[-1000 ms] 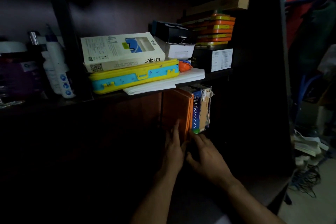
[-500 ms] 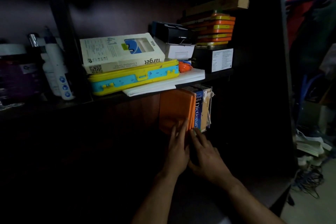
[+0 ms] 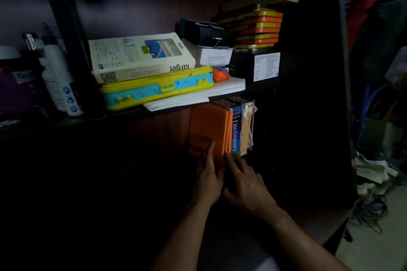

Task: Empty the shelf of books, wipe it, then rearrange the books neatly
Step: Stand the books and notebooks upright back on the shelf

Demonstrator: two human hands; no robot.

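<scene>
A few books stand upright at the right end of the dark lower shelf. An orange book (image 3: 209,127) is outermost on the left, then a blue Oxford English Dictionary (image 3: 236,130), then a worn tan book (image 3: 246,132). My left hand (image 3: 208,174) lies with straight fingers flat against the orange book's cover near its bottom. My right hand (image 3: 246,182) reaches to the foot of the spines, fingertips touching the bottom of the dictionary. The shelf floor below is too dark to see.
The upper shelf (image 3: 132,112) carries a white "target" box (image 3: 141,57) on a yellow-blue case (image 3: 158,88), white paper, black and white boxes, stacked orange tins (image 3: 257,28) and white bottles (image 3: 59,77) at left. Clutter and cables lie on the floor at right.
Both hands have stayed at the base of the books. The orange book's cover has swung to face me more, and my left hand has moved up onto it.
</scene>
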